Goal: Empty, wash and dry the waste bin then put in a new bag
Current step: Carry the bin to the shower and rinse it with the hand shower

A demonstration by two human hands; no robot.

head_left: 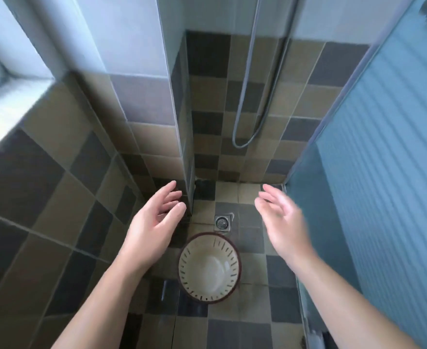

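Observation:
A small round waste bin [209,268] with a cream slotted wall and a dark red rim stands upright on the tiled shower floor, with no bag and nothing inside it. My left hand [154,222] hovers above and to the left of the bin, fingers relaxed and spread, holding nothing. Off to the bin's upper right my right hand [280,217] is also held out with loose fingers, slightly blurred, and holds nothing. Neither hand touches the bin.
A square metal floor drain [222,222] lies just behind the bin. A grey shower hose [245,96] loops down the back wall. A tiled wall corner [186,147] juts out on the left, and a ribbed frosted glass door [383,172] closes the right side.

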